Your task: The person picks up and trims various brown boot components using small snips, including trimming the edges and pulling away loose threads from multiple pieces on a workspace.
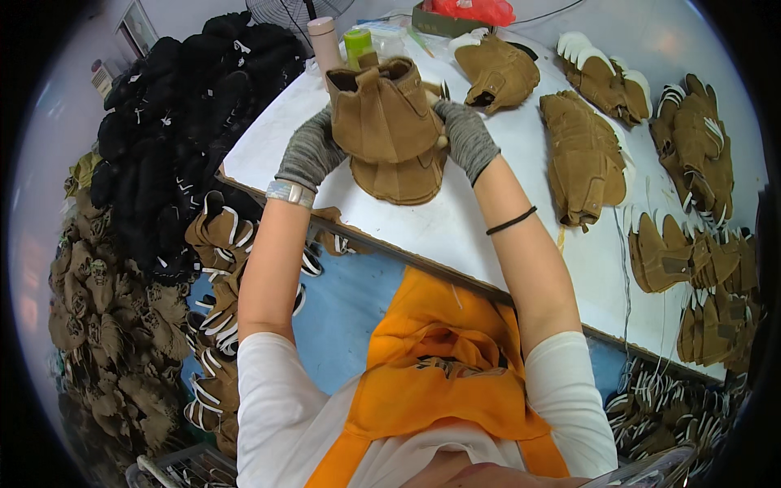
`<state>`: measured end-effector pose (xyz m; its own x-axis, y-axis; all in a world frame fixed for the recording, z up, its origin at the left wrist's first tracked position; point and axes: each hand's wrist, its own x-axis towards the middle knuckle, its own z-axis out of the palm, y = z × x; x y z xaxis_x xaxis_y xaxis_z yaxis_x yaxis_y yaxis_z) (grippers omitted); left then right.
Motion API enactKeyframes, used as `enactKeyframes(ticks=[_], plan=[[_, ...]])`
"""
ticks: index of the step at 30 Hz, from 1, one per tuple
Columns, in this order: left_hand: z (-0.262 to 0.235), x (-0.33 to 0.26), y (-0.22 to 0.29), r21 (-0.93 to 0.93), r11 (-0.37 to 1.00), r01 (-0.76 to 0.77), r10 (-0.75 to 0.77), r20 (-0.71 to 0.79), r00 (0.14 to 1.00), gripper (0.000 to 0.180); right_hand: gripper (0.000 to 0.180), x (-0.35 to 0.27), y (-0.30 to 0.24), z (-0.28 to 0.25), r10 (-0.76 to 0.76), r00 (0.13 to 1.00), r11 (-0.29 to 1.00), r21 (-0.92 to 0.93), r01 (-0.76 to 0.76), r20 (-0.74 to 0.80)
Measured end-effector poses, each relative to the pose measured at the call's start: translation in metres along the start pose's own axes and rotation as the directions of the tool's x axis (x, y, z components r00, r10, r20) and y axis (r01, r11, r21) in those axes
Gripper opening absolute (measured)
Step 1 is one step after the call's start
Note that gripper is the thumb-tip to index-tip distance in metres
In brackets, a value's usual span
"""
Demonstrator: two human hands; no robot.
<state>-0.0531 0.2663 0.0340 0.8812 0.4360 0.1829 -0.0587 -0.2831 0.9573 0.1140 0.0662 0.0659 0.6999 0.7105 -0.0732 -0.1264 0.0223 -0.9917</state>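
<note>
Between my two gloved hands is a brown suede boot upper [382, 122], heel side toward me, its opening and a pull tab at the top. A second brown piece [400, 180] shows just beneath it, close to the white tabletop; whether the two are joined, I cannot tell. My left hand [313, 149], in a grey knit glove, is closed on the upper's left side. On the opposite side my right hand [467, 140], gloved alike, grips its edge, with some fingertips hidden behind the suede.
More brown uppers [498, 73] lie on the white table [488, 215], with several stacks [582, 159] along its right. A pink bottle [325, 42] and a green-lidded container [358, 45] stand at the back. Black [154, 154] and brown piles [106, 317] rise at left.
</note>
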Motion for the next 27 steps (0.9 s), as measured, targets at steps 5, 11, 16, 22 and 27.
enactKeyframes(ticks=[5,11,16,22,27], plan=[[0.004,-0.011,0.018,0.394,0.916,-0.072,0.058,0.047,0.997,0.038,0.037,-0.008,0.007,-0.011,-0.149,0.985,0.986,-0.059,0.154,0.086],[0.004,-0.001,0.026,-0.865,0.448,0.227,-0.008,0.25,0.968,0.045,0.041,-0.007,0.0,-0.013,-0.126,0.949,0.98,0.185,0.074,0.29],[0.003,0.018,0.036,-0.758,0.614,0.221,-0.199,0.122,0.972,0.045,0.044,0.013,0.02,-0.019,-0.127,0.952,0.989,0.103,0.103,0.277],[-0.008,0.051,0.005,-0.622,0.756,0.205,-0.163,0.124,0.979,0.045,0.042,0.014,0.018,-0.017,-0.073,0.991,0.994,0.094,0.063,0.108],[0.016,0.054,-0.034,-0.141,0.98,0.143,-0.14,0.027,0.99,0.043,0.04,0.033,0.078,-0.035,-0.137,0.991,0.901,-0.417,0.123,-0.005]])
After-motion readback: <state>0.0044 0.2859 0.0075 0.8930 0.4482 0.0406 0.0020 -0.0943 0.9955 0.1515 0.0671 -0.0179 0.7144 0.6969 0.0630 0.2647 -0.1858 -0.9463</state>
